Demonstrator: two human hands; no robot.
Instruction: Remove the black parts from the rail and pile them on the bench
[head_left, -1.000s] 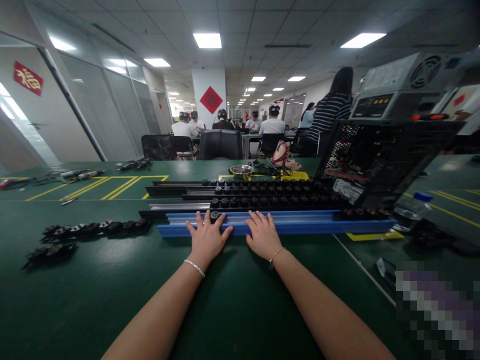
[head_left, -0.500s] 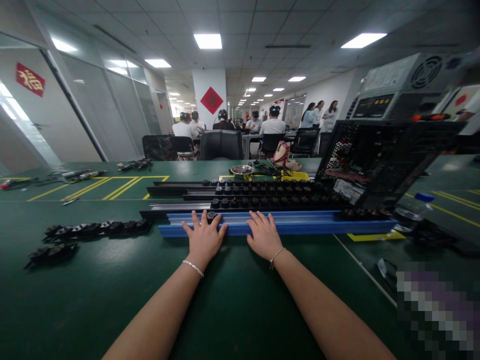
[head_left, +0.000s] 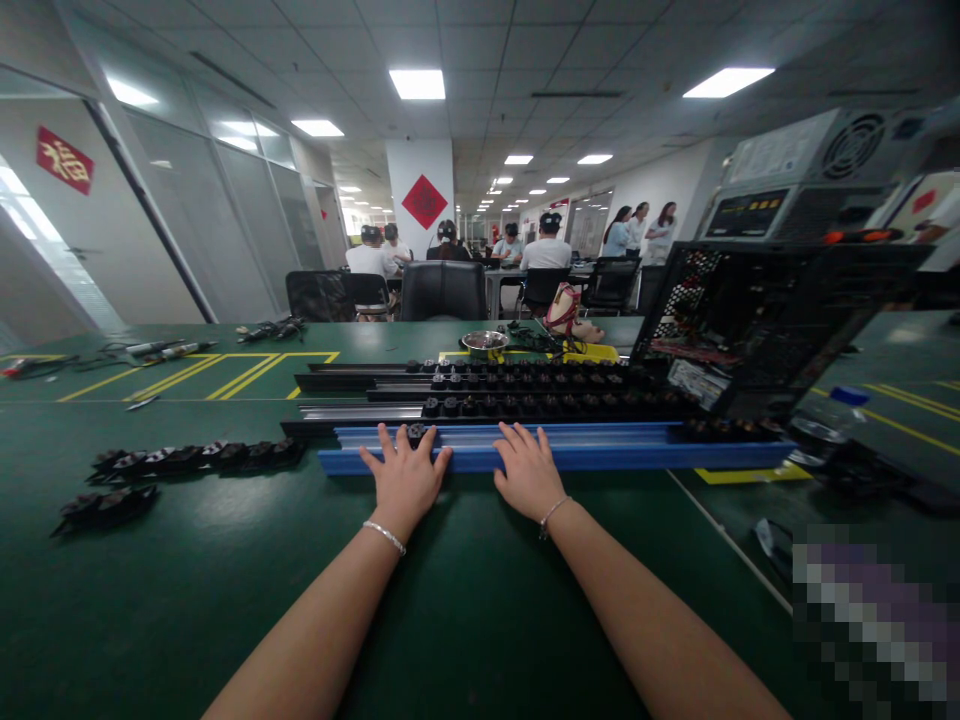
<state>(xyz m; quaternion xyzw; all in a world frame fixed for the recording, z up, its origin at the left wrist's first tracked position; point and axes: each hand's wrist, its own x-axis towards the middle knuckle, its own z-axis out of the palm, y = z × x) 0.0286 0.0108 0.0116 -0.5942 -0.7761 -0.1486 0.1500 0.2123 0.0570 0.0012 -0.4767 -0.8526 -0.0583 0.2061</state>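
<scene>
A long blue rail [head_left: 600, 447] lies across the green table [head_left: 225, 560] in front of me. My left hand [head_left: 403, 473] rests on its left part, fingers spread, fingertips around a small black module [head_left: 415, 433] sitting in the rail. My right hand [head_left: 526, 470] lies flat and open on the rail a little to the right. More black modules [head_left: 724, 428] sit at the rail's right end. Behind it lie black rails [head_left: 525, 404] filled with rows of the same modules.
Two rows of loose black modules [head_left: 195, 458] lie at the left. An open computer case [head_left: 757, 320] with a power supply [head_left: 802, 170] on top stands at the right. A metal bowl [head_left: 484, 342] sits behind the rails. People sit and stand in the background.
My left hand has slid a little to the left along the blue rail, taking the black module with it. My right hand has stayed put. A person at the back right has moved away.
</scene>
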